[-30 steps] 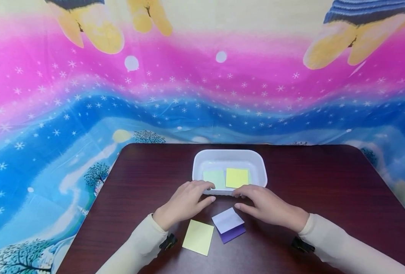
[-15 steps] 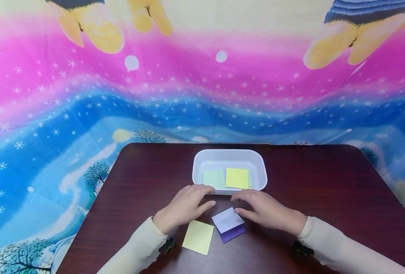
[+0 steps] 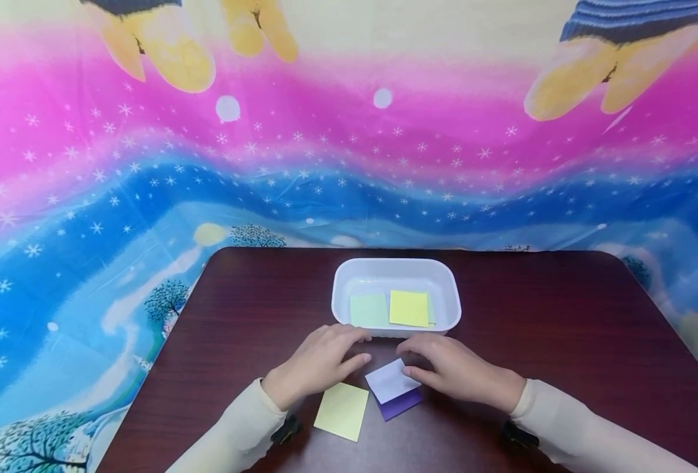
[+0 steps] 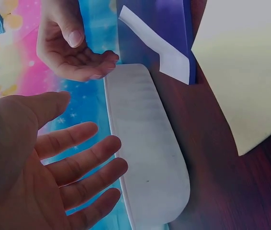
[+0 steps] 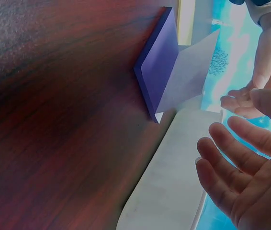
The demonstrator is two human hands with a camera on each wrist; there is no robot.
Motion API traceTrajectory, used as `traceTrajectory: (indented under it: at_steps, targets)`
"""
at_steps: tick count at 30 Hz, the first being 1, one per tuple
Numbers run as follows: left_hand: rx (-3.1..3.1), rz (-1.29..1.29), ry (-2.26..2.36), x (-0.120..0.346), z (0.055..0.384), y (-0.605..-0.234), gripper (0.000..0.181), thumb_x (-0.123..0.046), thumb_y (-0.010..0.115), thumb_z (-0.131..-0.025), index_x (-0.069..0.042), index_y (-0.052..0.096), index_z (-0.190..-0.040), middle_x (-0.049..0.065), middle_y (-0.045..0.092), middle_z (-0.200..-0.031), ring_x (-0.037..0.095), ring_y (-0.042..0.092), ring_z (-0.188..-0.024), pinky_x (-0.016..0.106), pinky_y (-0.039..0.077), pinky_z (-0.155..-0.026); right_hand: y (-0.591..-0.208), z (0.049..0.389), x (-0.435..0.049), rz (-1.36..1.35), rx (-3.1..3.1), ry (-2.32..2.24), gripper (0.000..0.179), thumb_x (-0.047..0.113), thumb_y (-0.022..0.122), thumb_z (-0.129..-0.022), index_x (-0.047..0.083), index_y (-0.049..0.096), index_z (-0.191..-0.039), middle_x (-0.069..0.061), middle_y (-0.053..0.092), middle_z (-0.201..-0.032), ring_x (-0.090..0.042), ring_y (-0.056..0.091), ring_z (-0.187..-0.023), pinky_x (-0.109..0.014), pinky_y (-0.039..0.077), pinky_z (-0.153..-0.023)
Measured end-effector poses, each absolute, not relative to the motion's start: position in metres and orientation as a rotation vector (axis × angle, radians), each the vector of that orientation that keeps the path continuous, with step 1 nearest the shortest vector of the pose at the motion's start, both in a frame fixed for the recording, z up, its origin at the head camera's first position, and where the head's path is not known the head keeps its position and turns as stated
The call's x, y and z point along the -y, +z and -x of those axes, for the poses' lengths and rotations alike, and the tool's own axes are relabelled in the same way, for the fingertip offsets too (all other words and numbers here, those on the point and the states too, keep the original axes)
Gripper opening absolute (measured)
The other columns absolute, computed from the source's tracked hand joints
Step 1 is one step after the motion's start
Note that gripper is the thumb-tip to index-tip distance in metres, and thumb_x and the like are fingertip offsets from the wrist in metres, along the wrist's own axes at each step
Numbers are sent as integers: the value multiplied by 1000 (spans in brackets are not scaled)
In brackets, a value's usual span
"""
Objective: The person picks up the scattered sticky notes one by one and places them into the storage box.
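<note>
My left hand (image 3: 319,360) hovers beside the near side of a white plastic tray (image 3: 396,264), fingers loosely bent and holding nothing. Across from it my right hand (image 3: 463,369), likewise holding nothing, hangs above a purple sticky note pad (image 3: 403,403). A pale sheet (image 3: 391,381) on that pad stands raised along a fold; the right wrist view shows this sheet (image 5: 189,72) tilted up from the purple pad (image 5: 160,60). Below the left hand lies a pale yellow sticky note pad (image 3: 341,412), flat on the table.
Inside the tray sit a bright yellow sticky note pad (image 3: 408,309) and a light green one (image 3: 368,310), side by side. The dark wood table (image 3: 254,295) ends at the back against a printed cloth (image 3: 301,151). Both wrists wear black straps.
Both hands have drifted a little back from the tray, toward the person. The right thumb now overlaps the raised sheet in the head view. Pads and tray stay put.
</note>
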State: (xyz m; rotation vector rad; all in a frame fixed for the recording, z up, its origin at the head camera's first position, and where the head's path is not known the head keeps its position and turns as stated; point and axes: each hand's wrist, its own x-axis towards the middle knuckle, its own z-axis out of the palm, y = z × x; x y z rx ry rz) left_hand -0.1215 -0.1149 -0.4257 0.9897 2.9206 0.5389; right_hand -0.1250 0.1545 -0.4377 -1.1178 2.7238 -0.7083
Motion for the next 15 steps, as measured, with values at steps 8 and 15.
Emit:
traceTrajectory:
  at_steps: [8,15]
  targets:
    - [-2909,-985,550,119,116,-431,31,-35,63,-99,-18,66,-125,-4,72,-121,14,67,-111,39,53,-95,-440,124,-152,1148,-2725,-720,28,28,69,-96,13,70,-119,6,71,-112,-6,64,-103,-34,56,-91]
    - [-2907,-965,532,122,113,-435,31,-32,65,-99,-15,67,-124,-1,72,-118,16,67,-109,40,53,-94,-442,123,-151,1160,-2718,-719,27,29,67,-98,13,70,-118,2,72,-112,-9,66,-103,-35,55,-90]
